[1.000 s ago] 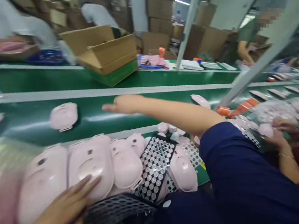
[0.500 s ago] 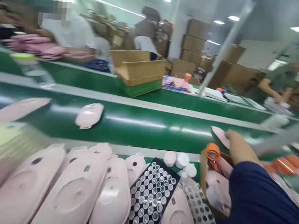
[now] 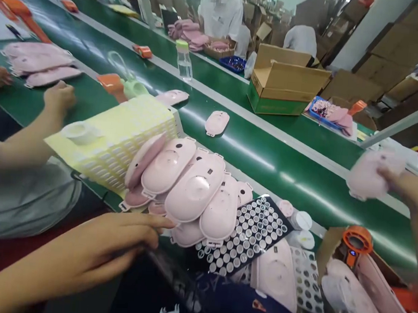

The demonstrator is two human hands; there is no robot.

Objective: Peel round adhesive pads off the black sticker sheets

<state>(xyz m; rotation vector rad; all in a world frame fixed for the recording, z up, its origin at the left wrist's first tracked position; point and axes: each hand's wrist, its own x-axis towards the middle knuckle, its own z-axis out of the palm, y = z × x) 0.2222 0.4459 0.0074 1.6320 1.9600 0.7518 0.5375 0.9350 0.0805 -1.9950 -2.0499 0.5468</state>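
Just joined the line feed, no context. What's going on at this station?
A person at a green conveyor belt holds a pink plastic shell up in the right hand. The left hand reaches toward a stack of pink shells, its fingers right at the stack's edge. A black sheet of round stickers lies beside the stack. A co-worker's hand works on the left.

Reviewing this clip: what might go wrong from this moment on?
The right hand holds a pink shell in the air above the green belt; it could drop. The left hand reaches toward a leaning stack of pink shells, which might slide onto the black dotted sheet.
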